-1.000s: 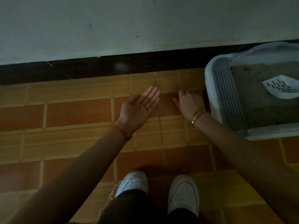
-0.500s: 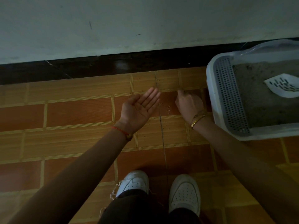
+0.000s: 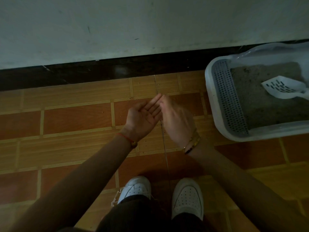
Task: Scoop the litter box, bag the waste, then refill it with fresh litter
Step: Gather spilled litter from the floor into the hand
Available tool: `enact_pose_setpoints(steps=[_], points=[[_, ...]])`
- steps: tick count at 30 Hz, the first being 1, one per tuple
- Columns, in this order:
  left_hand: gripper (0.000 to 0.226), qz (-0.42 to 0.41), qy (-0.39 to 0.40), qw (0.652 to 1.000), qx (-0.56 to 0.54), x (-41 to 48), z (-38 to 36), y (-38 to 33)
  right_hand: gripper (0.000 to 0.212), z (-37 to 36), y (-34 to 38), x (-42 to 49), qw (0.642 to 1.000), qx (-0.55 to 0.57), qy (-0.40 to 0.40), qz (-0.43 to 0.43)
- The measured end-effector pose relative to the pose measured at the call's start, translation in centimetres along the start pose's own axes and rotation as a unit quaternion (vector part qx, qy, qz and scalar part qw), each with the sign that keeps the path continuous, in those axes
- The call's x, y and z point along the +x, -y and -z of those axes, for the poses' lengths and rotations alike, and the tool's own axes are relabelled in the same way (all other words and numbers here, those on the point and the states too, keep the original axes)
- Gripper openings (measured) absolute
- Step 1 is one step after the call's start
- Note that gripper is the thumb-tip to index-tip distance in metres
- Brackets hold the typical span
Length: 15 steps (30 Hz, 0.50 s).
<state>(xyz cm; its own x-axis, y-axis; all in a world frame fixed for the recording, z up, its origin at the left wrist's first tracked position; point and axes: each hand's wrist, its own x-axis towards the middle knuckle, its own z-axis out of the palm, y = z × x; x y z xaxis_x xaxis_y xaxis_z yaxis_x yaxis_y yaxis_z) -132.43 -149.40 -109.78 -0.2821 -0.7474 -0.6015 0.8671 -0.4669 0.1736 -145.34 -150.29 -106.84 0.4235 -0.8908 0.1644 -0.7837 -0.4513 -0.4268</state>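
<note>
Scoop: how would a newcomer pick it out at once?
At the right edge, by the wall, a white litter box sits on the tiled floor. The scoop lies on the grey litter inside. It is the only white, slotted thing there.

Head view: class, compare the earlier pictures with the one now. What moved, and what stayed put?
The right hand lifted off the floor tiles beside the litter box and swung left to the fingertips of the left hand; blur hides its grip. The left hand stayed open, palm up. The litter box and the scoop in it did not move.
</note>
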Motion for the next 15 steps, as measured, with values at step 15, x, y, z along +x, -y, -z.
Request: enact_pose_setpoints(steps=[15], points=[[0.049, -0.002, -0.013, 1.0, -0.015, 0.0, 0.6, 0.0, 0.02, -4.3, -9.7, -2.5, 0.932, -0.309, 0.162, -0.097]])
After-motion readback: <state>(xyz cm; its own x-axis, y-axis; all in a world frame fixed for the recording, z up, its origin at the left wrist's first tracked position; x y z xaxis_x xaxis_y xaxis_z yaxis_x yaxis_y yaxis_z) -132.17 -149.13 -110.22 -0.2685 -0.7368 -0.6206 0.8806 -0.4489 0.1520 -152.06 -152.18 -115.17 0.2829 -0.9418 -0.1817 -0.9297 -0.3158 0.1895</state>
